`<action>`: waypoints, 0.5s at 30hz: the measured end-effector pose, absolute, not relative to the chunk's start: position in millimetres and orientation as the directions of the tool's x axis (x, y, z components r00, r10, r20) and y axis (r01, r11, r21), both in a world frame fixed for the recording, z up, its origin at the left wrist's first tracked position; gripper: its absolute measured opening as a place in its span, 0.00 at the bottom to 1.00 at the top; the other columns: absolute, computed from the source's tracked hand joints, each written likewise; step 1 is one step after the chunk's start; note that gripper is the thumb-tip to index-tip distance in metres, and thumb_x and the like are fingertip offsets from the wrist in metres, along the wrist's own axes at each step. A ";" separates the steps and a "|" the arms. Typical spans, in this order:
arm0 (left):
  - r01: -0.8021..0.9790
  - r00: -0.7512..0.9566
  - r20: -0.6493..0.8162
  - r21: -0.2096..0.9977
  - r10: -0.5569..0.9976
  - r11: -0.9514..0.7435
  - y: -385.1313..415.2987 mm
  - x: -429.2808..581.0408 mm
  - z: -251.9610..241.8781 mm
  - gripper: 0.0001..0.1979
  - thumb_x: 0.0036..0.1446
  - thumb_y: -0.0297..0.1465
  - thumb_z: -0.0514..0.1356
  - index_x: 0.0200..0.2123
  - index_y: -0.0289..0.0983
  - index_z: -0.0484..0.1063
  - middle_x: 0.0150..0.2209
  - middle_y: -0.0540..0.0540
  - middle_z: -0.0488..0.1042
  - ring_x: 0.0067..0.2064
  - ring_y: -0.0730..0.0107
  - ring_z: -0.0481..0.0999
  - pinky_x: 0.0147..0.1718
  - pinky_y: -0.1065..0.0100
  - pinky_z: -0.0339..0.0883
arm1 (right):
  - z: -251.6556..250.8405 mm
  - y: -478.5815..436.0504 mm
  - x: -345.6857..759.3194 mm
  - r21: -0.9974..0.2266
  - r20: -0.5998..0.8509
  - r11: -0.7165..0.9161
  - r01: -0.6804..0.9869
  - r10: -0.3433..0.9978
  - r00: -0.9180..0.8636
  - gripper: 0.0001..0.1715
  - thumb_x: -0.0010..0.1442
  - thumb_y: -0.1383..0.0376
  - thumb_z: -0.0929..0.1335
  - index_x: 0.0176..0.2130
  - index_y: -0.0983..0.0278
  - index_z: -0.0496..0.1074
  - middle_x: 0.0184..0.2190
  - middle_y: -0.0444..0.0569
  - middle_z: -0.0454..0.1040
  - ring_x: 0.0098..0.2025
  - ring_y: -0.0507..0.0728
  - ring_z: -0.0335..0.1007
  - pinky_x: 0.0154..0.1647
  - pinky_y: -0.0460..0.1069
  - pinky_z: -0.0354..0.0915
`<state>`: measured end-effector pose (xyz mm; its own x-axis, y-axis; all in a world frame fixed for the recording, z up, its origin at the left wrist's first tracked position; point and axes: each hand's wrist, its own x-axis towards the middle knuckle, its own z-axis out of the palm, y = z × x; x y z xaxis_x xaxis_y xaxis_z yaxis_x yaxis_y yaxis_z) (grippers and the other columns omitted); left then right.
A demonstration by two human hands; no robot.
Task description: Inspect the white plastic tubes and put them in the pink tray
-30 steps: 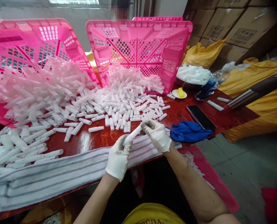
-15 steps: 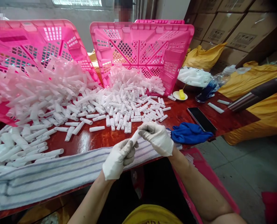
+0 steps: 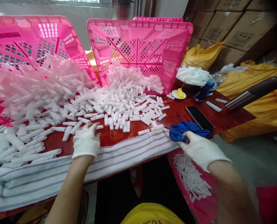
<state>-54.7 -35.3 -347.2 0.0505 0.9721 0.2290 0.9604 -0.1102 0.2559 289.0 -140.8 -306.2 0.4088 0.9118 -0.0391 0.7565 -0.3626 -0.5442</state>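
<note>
My left hand (image 3: 86, 140), in a white glove, reaches over loose white tubes at the table's front; its fingers are apart, and a tube (image 3: 99, 127) lies just beyond the fingertips. To the right my right hand (image 3: 200, 148), gloved too, hovers by the blue cloth (image 3: 182, 129) with thumb and fingers apart and nothing seen between them. Two white tubes (image 3: 150, 130) lie near the striped towel (image 3: 133, 152). A large heap of white tubes (image 3: 124, 99) spills from two tipped pink baskets (image 3: 140, 26).
A phone (image 3: 199, 117), a small plate with a yellow piece (image 3: 179, 94), a bowl of tubes (image 3: 193, 76) and a dark bottle (image 3: 206, 90) stand at the right. Below the table edge, a pink basket (image 3: 202, 208) holds tubes. A person (image 3: 121, 11) is behind.
My hands have parted: the left has moved left to the tubes, the right has moved right beside the blue cloth. The tube between them is no longer held, and tubes lie near the towel.
</note>
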 end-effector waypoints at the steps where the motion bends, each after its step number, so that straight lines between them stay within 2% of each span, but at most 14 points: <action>1: 0.980 0.052 0.196 0.180 0.979 -0.088 -25.0 -63.9 -350.4 0.19 0.52 0.34 0.56 0.48 0.39 0.72 0.51 0.38 0.68 0.52 0.43 0.62 0.48 0.49 0.59 | -307.9 -136.1 288.4 -0.461 -0.018 -0.341 0.819 0.927 0.376 0.09 0.48 0.57 0.71 0.28 0.60 0.72 0.19 0.45 0.69 0.20 0.54 0.61 0.24 0.49 0.57; 3: 0.992 0.036 0.112 0.116 0.993 -0.049 -11.4 -71.7 -355.5 0.16 0.53 0.38 0.55 0.41 0.39 0.76 0.46 0.37 0.71 0.48 0.43 0.65 0.43 0.50 0.62 | -316.0 -116.1 271.4 -0.368 0.048 -0.156 0.917 0.981 0.187 0.11 0.55 0.60 0.65 0.39 0.59 0.72 0.33 0.49 0.74 0.32 0.57 0.68 0.34 0.50 0.62; 5: 0.990 0.015 0.062 0.140 0.998 -0.023 -9.1 -69.1 -358.1 0.18 0.55 0.42 0.52 0.38 0.39 0.76 0.41 0.37 0.72 0.42 0.47 0.69 0.39 0.53 0.63 | -328.0 -88.5 244.2 -0.307 0.070 0.083 0.948 0.995 -0.064 0.16 0.57 0.65 0.63 0.46 0.59 0.70 0.41 0.51 0.73 0.42 0.58 0.67 0.42 0.50 0.61; 7: 0.961 0.002 0.075 0.275 0.997 -0.022 -16.9 -61.8 -358.5 0.20 0.56 0.44 0.51 0.40 0.38 0.75 0.40 0.38 0.72 0.41 0.52 0.70 0.40 0.56 0.64 | -340.7 -63.6 220.1 -0.219 -0.038 0.219 0.951 0.972 -0.233 0.17 0.58 0.69 0.62 0.46 0.60 0.70 0.40 0.53 0.73 0.45 0.59 0.66 0.44 0.51 0.60; 8: 0.918 -0.003 0.088 0.395 0.996 -0.032 -23.6 -57.3 -358.1 0.20 0.56 0.44 0.52 0.43 0.38 0.73 0.40 0.39 0.72 0.41 0.55 0.71 0.41 0.58 0.64 | -346.2 -54.8 211.4 -0.210 -0.076 0.248 0.946 0.960 -0.269 0.17 0.59 0.70 0.61 0.46 0.61 0.70 0.39 0.54 0.73 0.45 0.60 0.66 0.45 0.52 0.60; 9: 0.843 -0.009 0.092 0.537 0.996 -0.042 -31.3 -52.2 -357.5 0.21 0.55 0.44 0.52 0.45 0.37 0.71 0.41 0.40 0.72 0.42 0.58 0.71 0.43 0.61 0.64 | -350.7 -48.8 205.1 -0.248 -0.064 0.258 0.934 0.957 -0.281 0.16 0.59 0.71 0.60 0.45 0.62 0.70 0.39 0.55 0.72 0.45 0.60 0.66 0.46 0.53 0.60; 10: 0.732 -0.010 0.087 0.679 0.996 -0.052 -39.6 -46.4 -356.6 0.21 0.55 0.44 0.53 0.46 0.37 0.69 0.41 0.41 0.72 0.42 0.61 0.72 0.43 0.64 0.64 | -353.8 -45.7 200.8 -0.342 -0.004 0.260 0.903 0.961 -0.278 0.16 0.59 0.71 0.60 0.45 0.63 0.70 0.39 0.54 0.72 0.45 0.59 0.66 0.47 0.53 0.60; 11: 0.598 -0.005 0.067 0.800 0.998 -0.051 -48.1 -39.7 -355.5 0.22 0.55 0.45 0.54 0.47 0.37 0.66 0.42 0.42 0.72 0.40 0.65 0.72 0.42 0.66 0.65 | -355.2 -45.1 197.8 -0.484 0.088 0.265 0.834 0.963 -0.254 0.15 0.60 0.70 0.60 0.46 0.63 0.69 0.40 0.54 0.71 0.45 0.58 0.66 0.49 0.53 0.59; 13: 0.355 0.046 -0.013 0.935 0.999 -0.004 -63.9 -23.6 -352.8 0.22 0.55 0.45 0.53 0.48 0.38 0.62 0.41 0.45 0.71 0.34 0.71 0.73 0.36 0.69 0.66 | -351.7 -49.1 192.7 -0.794 0.267 0.292 0.533 0.955 -0.126 0.13 0.59 0.67 0.62 0.46 0.63 0.66 0.40 0.50 0.70 0.42 0.54 0.67 0.47 0.50 0.62; 14: 0.280 0.080 -0.051 0.960 0.996 0.026 -70.9 -14.6 -351.4 0.22 0.56 0.46 0.53 0.49 0.39 0.61 0.40 0.46 0.71 0.30 0.73 0.72 0.33 0.69 0.66 | -347.1 -52.5 189.8 -0.896 0.304 0.300 0.328 0.952 -0.041 0.13 0.58 0.66 0.64 0.45 0.63 0.65 0.38 0.48 0.70 0.39 0.53 0.67 0.43 0.49 0.63; 15: 0.238 0.105 -0.079 0.970 0.991 0.052 -77.1 -5.6 -350.0 0.22 0.56 0.46 0.53 0.49 0.39 0.60 0.40 0.46 0.71 0.29 0.75 0.71 0.31 0.70 0.66 | -341.3 -56.0 186.5 -0.947 0.302 0.295 0.128 0.952 0.043 0.14 0.56 0.65 0.66 0.43 0.62 0.63 0.35 0.45 0.69 0.35 0.51 0.67 0.38 0.47 0.64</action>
